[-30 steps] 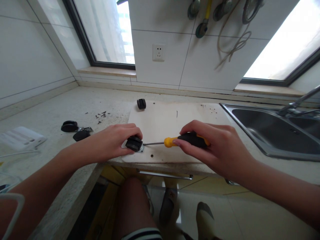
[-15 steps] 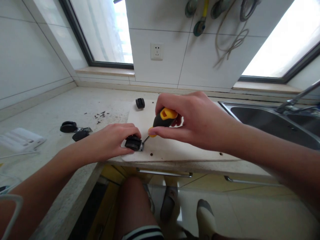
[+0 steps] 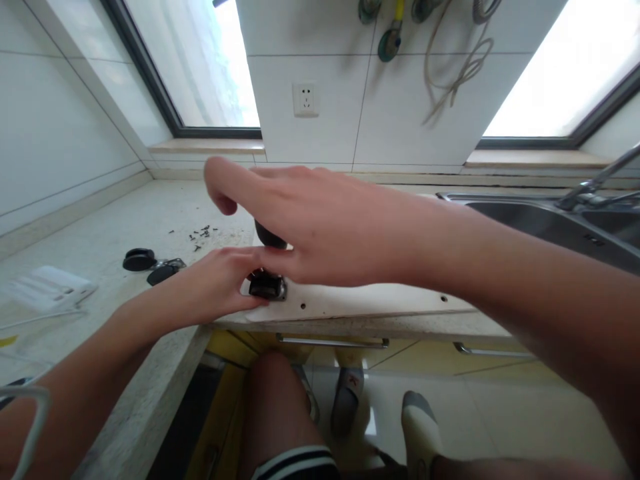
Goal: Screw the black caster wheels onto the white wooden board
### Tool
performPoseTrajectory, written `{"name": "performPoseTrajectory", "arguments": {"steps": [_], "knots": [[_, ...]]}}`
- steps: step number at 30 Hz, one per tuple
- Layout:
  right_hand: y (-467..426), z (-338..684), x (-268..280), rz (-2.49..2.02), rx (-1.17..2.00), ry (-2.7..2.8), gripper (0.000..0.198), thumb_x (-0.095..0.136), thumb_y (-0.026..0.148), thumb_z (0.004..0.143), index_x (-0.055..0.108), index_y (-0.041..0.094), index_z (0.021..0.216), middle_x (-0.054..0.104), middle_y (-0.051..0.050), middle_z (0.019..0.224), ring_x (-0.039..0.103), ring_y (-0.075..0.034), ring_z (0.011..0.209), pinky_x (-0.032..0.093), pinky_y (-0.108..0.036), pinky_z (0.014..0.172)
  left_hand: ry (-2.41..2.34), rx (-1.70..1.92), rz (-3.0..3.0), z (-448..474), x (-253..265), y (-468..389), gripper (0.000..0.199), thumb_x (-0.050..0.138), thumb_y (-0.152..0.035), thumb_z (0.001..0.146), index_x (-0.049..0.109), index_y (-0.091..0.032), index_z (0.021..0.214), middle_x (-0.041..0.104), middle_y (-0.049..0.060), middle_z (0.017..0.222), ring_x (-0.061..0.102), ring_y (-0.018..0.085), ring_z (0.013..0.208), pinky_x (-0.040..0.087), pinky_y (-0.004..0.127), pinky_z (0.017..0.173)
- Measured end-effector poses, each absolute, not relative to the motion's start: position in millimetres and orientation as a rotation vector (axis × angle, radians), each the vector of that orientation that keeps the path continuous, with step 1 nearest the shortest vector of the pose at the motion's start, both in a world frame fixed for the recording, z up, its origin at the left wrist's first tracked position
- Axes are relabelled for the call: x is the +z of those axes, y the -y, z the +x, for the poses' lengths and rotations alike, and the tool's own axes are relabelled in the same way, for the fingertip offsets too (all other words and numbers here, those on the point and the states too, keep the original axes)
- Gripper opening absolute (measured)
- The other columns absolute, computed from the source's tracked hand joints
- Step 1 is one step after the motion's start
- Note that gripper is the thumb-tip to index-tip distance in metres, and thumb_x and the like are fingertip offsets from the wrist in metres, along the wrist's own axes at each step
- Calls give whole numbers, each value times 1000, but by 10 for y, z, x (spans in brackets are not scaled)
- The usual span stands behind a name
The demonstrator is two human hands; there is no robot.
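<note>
On a white board [image 3: 380, 300] along the counter's front edge stands a black caster wheel [image 3: 267, 287] with a metal plate. My left hand [image 3: 220, 277] grips this caster from the left, fingers over it and thumb low at its front. Above it, my right hand [image 3: 305, 220] holds a screwdriver [image 3: 270, 235]; only part of its dark handle shows below the palm. The right index finger sticks out to the left, and the thumb reaches toward the left fingers. The screwdriver's shaft and tip are hidden.
Left on the counter [image 3: 115, 213] lie several small screws [image 3: 203, 235], a black caster [image 3: 139, 259] and another caster [image 3: 163, 273]. A white plastic box with a cable [image 3: 53, 288] is at far left. A steel sink [image 3: 525, 223] lies to the right; drawer handles [image 3: 333, 343] are below.
My right hand has moved left with the screwdriver, from the caster's right side to above it. It now covers the second caster at the back of the board. My left hand stays on the caster.
</note>
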State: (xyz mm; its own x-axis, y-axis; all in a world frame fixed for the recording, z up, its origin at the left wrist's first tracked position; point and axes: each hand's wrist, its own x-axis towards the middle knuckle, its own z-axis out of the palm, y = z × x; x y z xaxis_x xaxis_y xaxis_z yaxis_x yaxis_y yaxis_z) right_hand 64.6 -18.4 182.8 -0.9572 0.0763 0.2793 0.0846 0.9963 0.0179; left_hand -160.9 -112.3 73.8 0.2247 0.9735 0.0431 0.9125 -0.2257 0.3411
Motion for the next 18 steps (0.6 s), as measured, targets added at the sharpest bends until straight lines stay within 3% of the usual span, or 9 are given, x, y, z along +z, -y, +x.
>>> {"name": "performPoseTrajectory", "arguments": {"steps": [4,8,12,16,18], "knots": [[155,662,1843,-330,-214,2798,36,59,58,114,64,25,126,76,-9,116,72,-28,104,40,-34,76,-1854,265,2277,-1580,764,1124,32,82,-45,89,84,-28,116,86,10,123,80,41,118,62,52,105],[106,680,1791,-105,3,2855,30,59,34,112,55,25,141,76,-4,126,71,-20,100,41,-32,79,-1818,285,2308,-1600,741,1138,31,80,-44,91,82,-28,117,86,10,121,81,40,113,64,51,102],[86,716,1758,-237,-76,2747,24,52,44,117,54,28,134,76,-2,116,71,-21,102,44,-33,85,-1837,243,2303,-1606,727,1140,34,80,-50,93,82,-28,119,87,10,121,82,40,113,64,53,101],[135,761,1797,-12,215,2867,31,59,22,109,49,24,139,72,0,141,68,-13,113,48,-28,92,-1836,254,2316,-1600,730,1134,36,77,-52,96,83,-27,121,87,11,123,82,41,115,63,55,103],[177,753,1793,-91,151,2849,26,55,26,114,51,23,139,74,-1,133,69,-14,106,46,-30,85,-1826,274,2317,-1617,716,1133,34,81,-53,93,84,-28,117,86,11,123,81,42,117,63,54,106]]}}
